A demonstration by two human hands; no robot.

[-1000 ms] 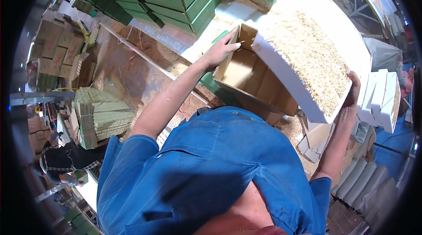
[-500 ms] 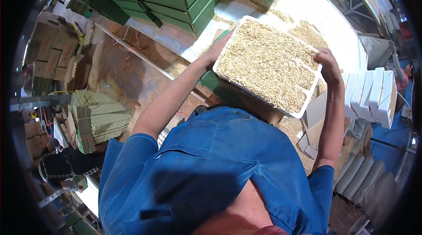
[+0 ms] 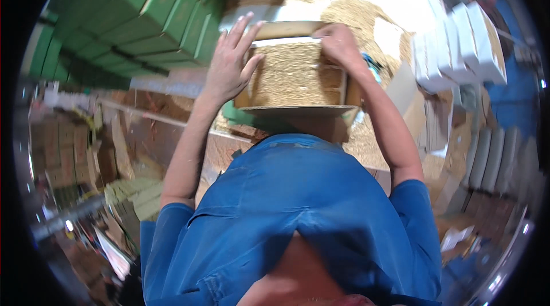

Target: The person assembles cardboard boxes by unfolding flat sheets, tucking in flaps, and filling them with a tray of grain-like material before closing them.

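Note:
An open cardboard box (image 3: 298,110) stands in front of my body with its flaps up. Tan, grain-like pieces (image 3: 289,74) fill much of it, and a white rim or lining (image 3: 286,41) shows along the far and right sides. My left hand (image 3: 232,60) is at the box's left edge, fingers spread and thumb apart, holding nothing. At the far right corner, my right hand (image 3: 338,45) is closed, its fingertips bent down over the edge; what they pinch is hidden and blurred.
Stacked green boxes (image 3: 154,20) rise at the far left. White boxes (image 3: 458,48) stand in a row at the right. Loose tan pieces (image 3: 358,14) lie heaped on the bright work surface beyond the box. Stacked brown cartons (image 3: 60,151) are at the left.
Both hands were holding up a white tray full of tan pieces. Now they are at an open cardboard box with such pieces inside; my left hand has let go. The view has turned.

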